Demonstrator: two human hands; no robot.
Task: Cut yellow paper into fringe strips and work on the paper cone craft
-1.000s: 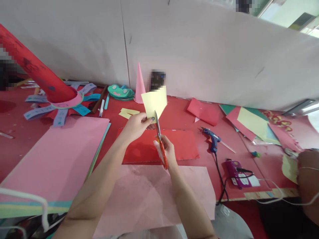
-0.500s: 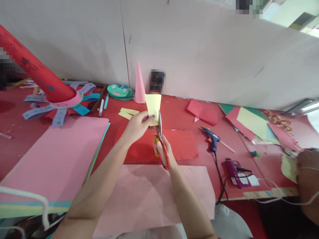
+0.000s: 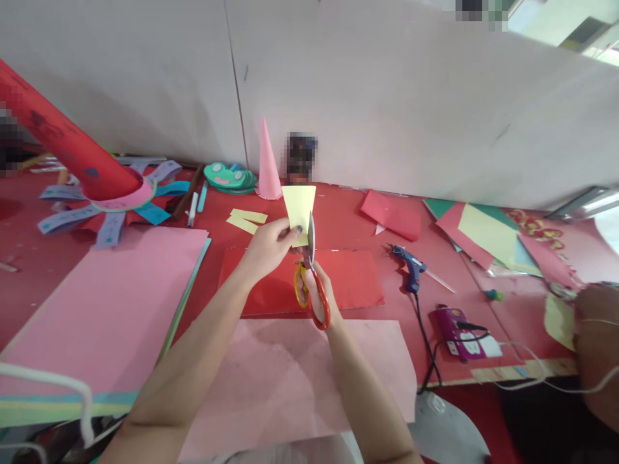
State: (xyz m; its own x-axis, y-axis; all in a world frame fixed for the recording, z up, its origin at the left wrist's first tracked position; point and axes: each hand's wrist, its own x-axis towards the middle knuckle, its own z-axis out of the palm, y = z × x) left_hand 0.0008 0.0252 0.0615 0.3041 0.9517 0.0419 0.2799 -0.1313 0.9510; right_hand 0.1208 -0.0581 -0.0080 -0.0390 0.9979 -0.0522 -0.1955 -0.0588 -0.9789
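The left hand (image 3: 271,243) has a firm pinch grip on a small piece of yellow paper (image 3: 300,205), thumb in front near its lower end, holding it upright above the surface (image 3: 338,222). The right hand (image 3: 327,278) grips a pair of scissors (image 3: 311,246) by the handles, one loop red and the other yellow, with the loops spread apart. The blades point up along the right edge of the paper; whether they are biting into it cannot be told from this angle.

The piece looks part-way through its trimming: it flares from a narrow bottom to a wider top with a straight upper edge, and the right edge seems the side being worked. Just beyond the left hand lie yellow strips (image 3: 246,220), probably pieces already cut.

Below the hands, a red sheet (image 3: 360,280) lies flat, with a pale pink sheet (image 3: 294,380) nearer the person; neither is in a grip. Behind the paper stands a pink cone (image 3: 269,169), which appears formed. To the right, a glue gun (image 3: 412,267) rests on the surface, not in use. Leftward lies a stack of coloured paper (image 3: 111,303).
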